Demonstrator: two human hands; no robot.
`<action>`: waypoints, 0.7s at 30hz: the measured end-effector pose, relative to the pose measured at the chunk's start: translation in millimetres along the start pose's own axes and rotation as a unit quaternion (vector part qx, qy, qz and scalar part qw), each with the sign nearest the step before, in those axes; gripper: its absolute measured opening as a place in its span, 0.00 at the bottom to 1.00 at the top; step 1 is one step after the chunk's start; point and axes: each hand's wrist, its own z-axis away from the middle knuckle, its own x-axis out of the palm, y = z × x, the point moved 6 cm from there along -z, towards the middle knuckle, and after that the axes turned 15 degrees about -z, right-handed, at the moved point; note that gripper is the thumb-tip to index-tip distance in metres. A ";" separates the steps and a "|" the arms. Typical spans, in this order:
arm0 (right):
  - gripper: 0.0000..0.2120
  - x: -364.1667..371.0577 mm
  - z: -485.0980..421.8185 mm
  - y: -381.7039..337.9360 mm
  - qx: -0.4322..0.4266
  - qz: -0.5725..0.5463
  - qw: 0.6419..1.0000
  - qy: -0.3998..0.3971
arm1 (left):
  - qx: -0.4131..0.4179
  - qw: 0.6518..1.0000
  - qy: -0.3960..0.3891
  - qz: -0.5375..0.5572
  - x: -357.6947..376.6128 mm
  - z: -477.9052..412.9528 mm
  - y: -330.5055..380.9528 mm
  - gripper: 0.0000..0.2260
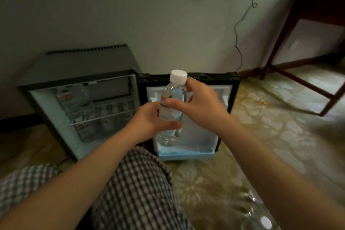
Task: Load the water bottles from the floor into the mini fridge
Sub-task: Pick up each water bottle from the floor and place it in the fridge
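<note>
A clear water bottle [174,97] with a white cap is held upright in front of the open fridge door [201,136]. My left hand [149,119] grips its lower body. My right hand [201,102] wraps the upper body from the right, thumb across the label. The mini fridge [46,102] stands on the floor at the left, open, with several bottles [72,99] lying and standing on its wire shelf [112,115] and below it. Another bottle [261,218] lies blurred on the floor at the bottom right.
The fridge's back is close to a pale wall, with cables [240,30] hanging down it. A dark wooden table [306,39] stands at the far right. My knee in checked cloth [138,188] is just before the fridge. Patterned floor [261,136] spreads to the right.
</note>
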 end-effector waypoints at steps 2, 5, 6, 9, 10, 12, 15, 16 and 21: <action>0.24 23.0 -20.8 -12.7 -0.019 -0.011 1.000 -0.012 | -0.019 1.000 0.019 -0.010 -24.8 -2.9 -19.3 0.12; 0.23 56.9 -46.4 -28.4 -0.035 -0.007 0.999 -0.024 | -0.046 0.998 0.046 -0.008 -53.4 -2.6 -49.1 0.13; 0.23 69.0 -54.1 -32.3 -0.041 -0.006 0.999 -0.028 | -0.056 0.997 0.055 -0.007 -61.7 -2.7 -60.2 0.13; 0.23 107.0 -74.6 -37.7 -0.046 -0.007 0.998 -0.046 | -0.089 0.993 0.072 -0.010 -80.2 -4.9 -94.8 0.13; 0.23 119.3 -80.6 -38.2 -0.049 -0.004 0.997 -0.053 | -0.097 0.992 0.077 -0.014 -84.2 -5.8 -107.2 0.14; 0.22 145.3 -92.9 -36.5 -0.056 0.007 0.996 -0.062 | -0.111 0.990 0.086 -0.018 -92.7 -5.5 -130.1 0.15; 0.21 179.5 -107.8 -29.4 -0.057 0.026 0.995 -0.076 | -0.132 0.986 0.088 -0.047 -102.4 -7.2 -161.5 0.14; 0.22 194.5 -115.2 -26.7 -0.055 0.028 0.995 -0.080 | -0.146 0.983 0.088 -0.063 -107.4 -8.9 -176.2 0.15; 0.22 240.8 -148.0 -3.2 -0.038 0.031 0.996 -0.076 | -0.202 0.972 0.088 -0.081 -121.2 -21.6 -223.5 0.16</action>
